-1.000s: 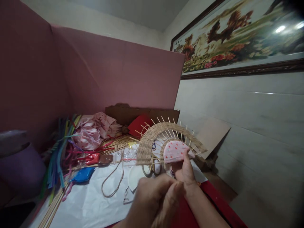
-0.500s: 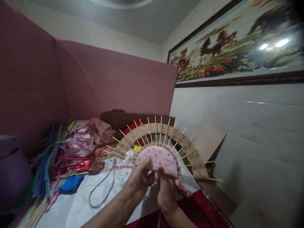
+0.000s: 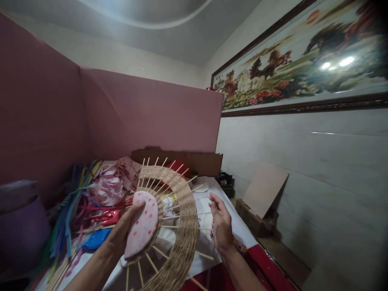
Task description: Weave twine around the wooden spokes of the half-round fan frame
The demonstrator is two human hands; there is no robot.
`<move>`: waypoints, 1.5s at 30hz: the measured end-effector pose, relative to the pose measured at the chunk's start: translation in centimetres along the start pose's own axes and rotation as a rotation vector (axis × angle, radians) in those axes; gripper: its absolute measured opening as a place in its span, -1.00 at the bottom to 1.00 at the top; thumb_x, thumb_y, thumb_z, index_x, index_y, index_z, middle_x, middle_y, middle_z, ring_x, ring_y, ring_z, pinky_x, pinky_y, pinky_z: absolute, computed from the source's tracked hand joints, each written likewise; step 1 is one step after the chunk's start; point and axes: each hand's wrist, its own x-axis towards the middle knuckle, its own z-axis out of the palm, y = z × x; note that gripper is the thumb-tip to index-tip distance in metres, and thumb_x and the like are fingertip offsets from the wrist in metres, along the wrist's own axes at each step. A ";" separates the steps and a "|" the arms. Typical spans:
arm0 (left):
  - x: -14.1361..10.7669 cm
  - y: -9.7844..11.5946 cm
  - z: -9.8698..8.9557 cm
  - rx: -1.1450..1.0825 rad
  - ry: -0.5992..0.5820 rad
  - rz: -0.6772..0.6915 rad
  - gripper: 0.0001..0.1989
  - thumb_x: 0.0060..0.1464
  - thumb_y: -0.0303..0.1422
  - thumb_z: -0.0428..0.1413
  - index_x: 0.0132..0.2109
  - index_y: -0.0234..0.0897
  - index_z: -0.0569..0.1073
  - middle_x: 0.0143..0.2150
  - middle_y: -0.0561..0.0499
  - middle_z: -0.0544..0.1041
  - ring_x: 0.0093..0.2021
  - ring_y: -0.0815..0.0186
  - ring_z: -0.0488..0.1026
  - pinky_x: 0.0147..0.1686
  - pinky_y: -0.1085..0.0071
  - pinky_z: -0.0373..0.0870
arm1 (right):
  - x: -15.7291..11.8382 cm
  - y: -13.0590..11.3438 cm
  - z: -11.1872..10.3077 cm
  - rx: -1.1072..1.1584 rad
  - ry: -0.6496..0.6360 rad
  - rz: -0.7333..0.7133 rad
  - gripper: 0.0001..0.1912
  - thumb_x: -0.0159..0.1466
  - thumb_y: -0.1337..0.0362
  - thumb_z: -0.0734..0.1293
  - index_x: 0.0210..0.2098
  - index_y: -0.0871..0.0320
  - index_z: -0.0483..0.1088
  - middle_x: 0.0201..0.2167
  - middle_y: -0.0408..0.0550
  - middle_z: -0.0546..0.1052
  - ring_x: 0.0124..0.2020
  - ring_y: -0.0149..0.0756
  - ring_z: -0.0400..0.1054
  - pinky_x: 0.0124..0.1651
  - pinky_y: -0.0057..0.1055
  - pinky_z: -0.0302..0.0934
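My left hand (image 3: 125, 226) grips a half-round woven fan by its pink, red-dotted fabric centre (image 3: 145, 222), thumb on the front face. Thin wooden sticks radiate from that centre through a broad arc of woven brown twine (image 3: 186, 214), their tips poking past its outer edge. The fan is turned so its arc faces right, and its lower end runs out of view at the bottom. Just right of the stick tips is my right hand (image 3: 222, 224), fingers apart and holding nothing. Whether it touches a tip I cannot tell.
Pink dotted cloth (image 3: 110, 186), bundled coloured strips (image 3: 65, 206), a red packet (image 3: 110, 217) and a blue packet (image 3: 95, 239) lie at left on the white-covered table (image 3: 224, 194). A purple container (image 3: 22, 226) stands far left. Cardboard (image 3: 265, 188) leans by the right wall.
The fan has swung clockwise and moved left, from arc-up to arc facing right. My right hand has let go of its centre and shifted right; my left hand keeps its hold.
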 end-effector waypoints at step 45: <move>-2.4 0.0 0.6 0.002 0.188 -0.212 -0.55 -0.04 -0.41 0.11 0.05 -0.28 0.36 -0.43 -0.10 0.60 -0.41 0.04 0.55 -0.47 0.25 0.52 | -1.4 -1.9 3.3 0.106 -0.351 0.177 -0.77 0.17 0.16 0.28 -0.26 0.15 0.45 -0.39 -0.08 0.46 -0.39 -0.35 0.28 -0.36 -0.47 0.17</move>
